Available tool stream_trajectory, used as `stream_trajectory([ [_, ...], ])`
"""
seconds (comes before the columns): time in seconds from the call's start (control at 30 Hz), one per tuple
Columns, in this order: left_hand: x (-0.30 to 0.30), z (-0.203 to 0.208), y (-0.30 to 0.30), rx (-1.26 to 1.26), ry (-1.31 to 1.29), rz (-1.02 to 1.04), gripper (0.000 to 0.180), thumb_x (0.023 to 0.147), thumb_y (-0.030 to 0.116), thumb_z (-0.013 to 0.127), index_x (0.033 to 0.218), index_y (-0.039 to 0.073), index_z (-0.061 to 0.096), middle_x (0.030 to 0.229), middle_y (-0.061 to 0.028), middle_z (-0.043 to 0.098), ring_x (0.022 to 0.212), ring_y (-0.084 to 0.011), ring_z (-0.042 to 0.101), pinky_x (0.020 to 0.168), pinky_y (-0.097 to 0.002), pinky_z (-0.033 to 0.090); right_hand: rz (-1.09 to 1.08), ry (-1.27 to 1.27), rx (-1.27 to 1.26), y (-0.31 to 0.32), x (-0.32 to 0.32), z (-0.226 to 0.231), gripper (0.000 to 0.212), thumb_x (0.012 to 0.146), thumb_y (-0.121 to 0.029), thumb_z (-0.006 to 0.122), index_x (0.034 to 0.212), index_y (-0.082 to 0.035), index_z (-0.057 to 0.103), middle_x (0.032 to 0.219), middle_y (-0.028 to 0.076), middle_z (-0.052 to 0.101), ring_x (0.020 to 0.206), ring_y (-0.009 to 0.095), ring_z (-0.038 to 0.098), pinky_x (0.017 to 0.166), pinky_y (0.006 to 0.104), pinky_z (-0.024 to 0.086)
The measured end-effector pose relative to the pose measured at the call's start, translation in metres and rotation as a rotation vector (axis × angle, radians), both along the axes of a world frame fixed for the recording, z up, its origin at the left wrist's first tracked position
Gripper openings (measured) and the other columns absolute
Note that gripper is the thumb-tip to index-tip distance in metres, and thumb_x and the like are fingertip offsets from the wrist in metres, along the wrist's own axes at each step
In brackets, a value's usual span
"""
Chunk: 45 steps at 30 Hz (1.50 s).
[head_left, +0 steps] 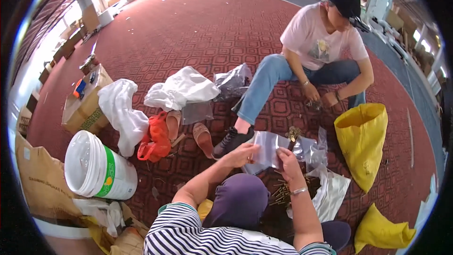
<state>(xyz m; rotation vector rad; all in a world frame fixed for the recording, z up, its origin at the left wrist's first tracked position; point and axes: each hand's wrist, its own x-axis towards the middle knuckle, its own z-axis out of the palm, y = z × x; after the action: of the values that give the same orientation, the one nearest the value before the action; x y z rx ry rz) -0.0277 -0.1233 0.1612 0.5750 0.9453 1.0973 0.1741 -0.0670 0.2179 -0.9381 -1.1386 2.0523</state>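
In front of my knees I hold a clear plastic bag [267, 148] stretched between both hands. My left hand [244, 155] is closed on its left edge. My right hand [289, 163] grips the right edge, its fingers and thumb pinched together. Below my right hand lies a loose pile of long brass-coloured screws [280, 194], partly hidden by my forearm. A white sack [331, 193] spreads beside the pile. Just beyond the bag is a small heap of brass-coloured hardware [293, 134], with more clear plastic bags [311, 153] next to it.
A person [325, 52] sits opposite, hands together over small items. Yellow sacks [362, 141] are at the right. To the left stand a white bucket [78, 160] and a cardboard box [78, 108]. A red bag [155, 137], shoes [203, 140] and white sacks [183, 87] lie on the patterned carpet.
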Motion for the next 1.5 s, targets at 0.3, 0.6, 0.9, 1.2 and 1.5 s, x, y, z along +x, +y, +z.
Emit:
stream_trajectory([
  [0.3,0.033,-0.02,-0.027,0.464,1.125,-0.102,0.02,0.084,0.014,0.049,0.099,0.001,0.053,0.088,-0.0066,0.056,0.073,-0.0163,0.052,0.064,-0.0269,0.045,-0.192,-0.649,0.778,-0.046,0.017,-0.046,0.022,0.081,-0.016,0.054,0.093,0.001,0.06,0.085,0.013,0.064,0.075,0.021,0.058,0.07,0.029,0.046],
  [0.6,0.062,-0.013,-0.032,0.786,0.903,0.233,0.032,0.082,0.007,0.046,0.113,0.002,0.052,0.085,-0.0098,0.06,0.067,-0.0215,0.055,0.057,-0.0332,0.043,-0.003,-0.499,0.424,-0.039,-0.001,-0.055,0.023,0.086,-0.018,0.052,0.086,0.004,0.06,0.077,0.009,0.062,0.068,0.016,0.058,0.063,0.0255,0.046],
  [0.9,0.05,0.026,-0.033,0.309,0.429,-0.175,0.047,0.082,0.009,0.049,0.128,0.0,0.041,0.102,-0.0088,0.057,0.082,-0.015,0.052,0.069,-0.0234,0.043,-0.04,-0.125,-0.053,-0.039,0.009,-0.038,0.014,0.086,-0.013,0.053,0.091,0.0,0.058,0.074,0.007,0.061,0.063,0.013,0.058,0.054,0.0211,0.045],
  [1.2,0.059,0.027,-0.032,0.334,0.335,-0.136,0.051,0.083,0.005,0.048,0.133,0.0,0.036,0.108,-0.0073,0.056,0.086,-0.0142,0.051,0.073,-0.0213,0.042,-0.024,-0.106,-0.085,-0.034,0.012,-0.026,0.013,0.086,-0.009,0.052,0.087,0.003,0.058,0.073,0.009,0.06,0.056,0.014,0.058,0.05,0.0222,0.047],
  [1.5,0.059,0.03,-0.032,0.363,0.311,-0.187,0.052,0.083,0.006,0.051,0.133,0.001,0.036,0.115,-0.0066,0.054,0.092,-0.0134,0.051,0.077,-0.0212,0.042,0.004,-0.125,0.019,-0.035,0.018,-0.003,0.012,0.085,-0.007,0.051,0.089,0.003,0.058,0.073,0.008,0.061,0.057,0.014,0.058,0.052,0.0216,0.048],
])
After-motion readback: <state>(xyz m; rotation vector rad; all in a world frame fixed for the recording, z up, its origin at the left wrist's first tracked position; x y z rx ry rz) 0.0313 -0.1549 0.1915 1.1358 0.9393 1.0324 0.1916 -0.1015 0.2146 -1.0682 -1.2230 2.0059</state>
